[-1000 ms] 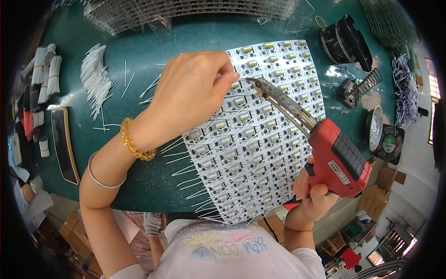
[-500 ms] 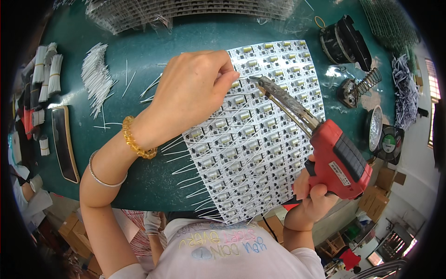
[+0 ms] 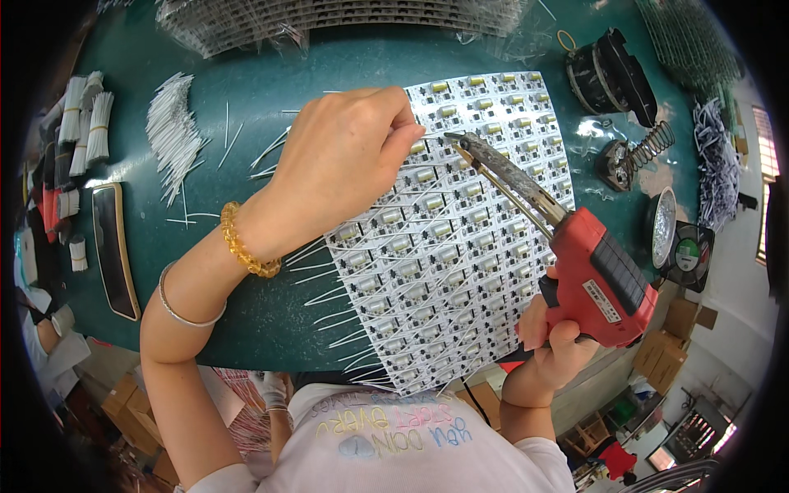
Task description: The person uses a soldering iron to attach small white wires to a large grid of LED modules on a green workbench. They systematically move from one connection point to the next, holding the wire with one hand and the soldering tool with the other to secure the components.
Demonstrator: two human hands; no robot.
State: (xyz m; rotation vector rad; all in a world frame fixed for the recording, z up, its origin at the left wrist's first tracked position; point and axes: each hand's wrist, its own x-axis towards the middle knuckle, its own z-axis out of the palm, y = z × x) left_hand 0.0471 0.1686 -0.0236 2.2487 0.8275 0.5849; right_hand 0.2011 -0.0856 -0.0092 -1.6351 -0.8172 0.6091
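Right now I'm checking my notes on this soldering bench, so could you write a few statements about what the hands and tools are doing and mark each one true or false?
1. The right hand holds a red soldering gun. True.
2. The gun's tip points at the board of small parts. True.
3. The left hand lies flat on the bare green table. False: it is over the board's upper left part, fingers pinched around a thin white wire.
4. The left wrist is bare. False: it wears a bead bracelet, and a thin bangle sits further up the forearm.
5. A pile of white wires lies left of the board. True.
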